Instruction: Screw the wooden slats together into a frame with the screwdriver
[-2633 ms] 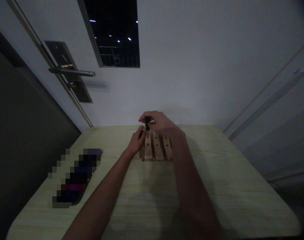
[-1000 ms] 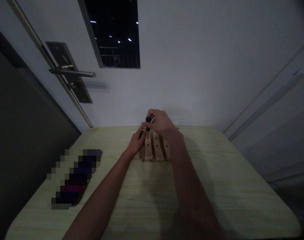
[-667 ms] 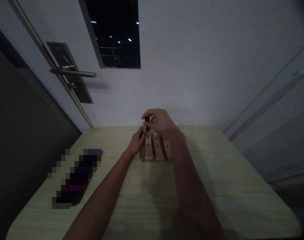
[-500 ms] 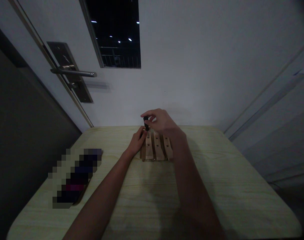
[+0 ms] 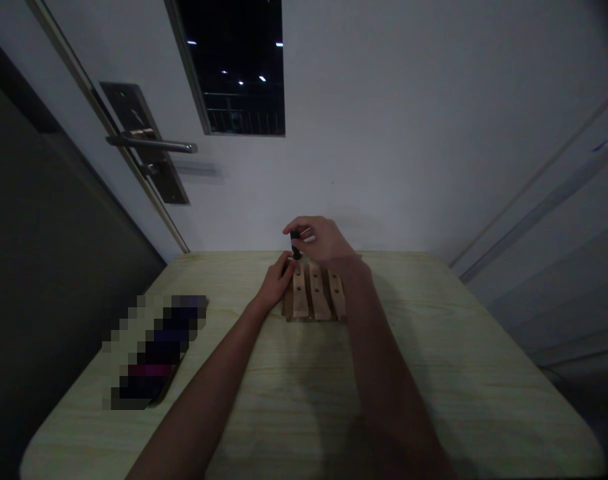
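A small slatted wooden piece (image 5: 315, 300) with holes in its slats lies at the far middle of the pale wooden table (image 5: 459, 373). My right hand (image 5: 320, 241) is closed round the black handle of a small screwdriver (image 5: 295, 243), held upright over the far left slat. My left hand (image 5: 277, 281) rests curled against the left side of the wooden piece, steadying it. The screwdriver's tip is hidden between my hands.
A blurred dark flat object (image 5: 157, 350) lies on the table's left side. Behind the table is a white wall with a dark window (image 5: 234, 67). A door with a metal lever handle (image 5: 151, 143) stands at the left. The room is dim.
My right hand's fingers have shifted round the screwdriver handle, as in turning it in place. The left hand and wooden piece have stayed put; the view shifted slightly.
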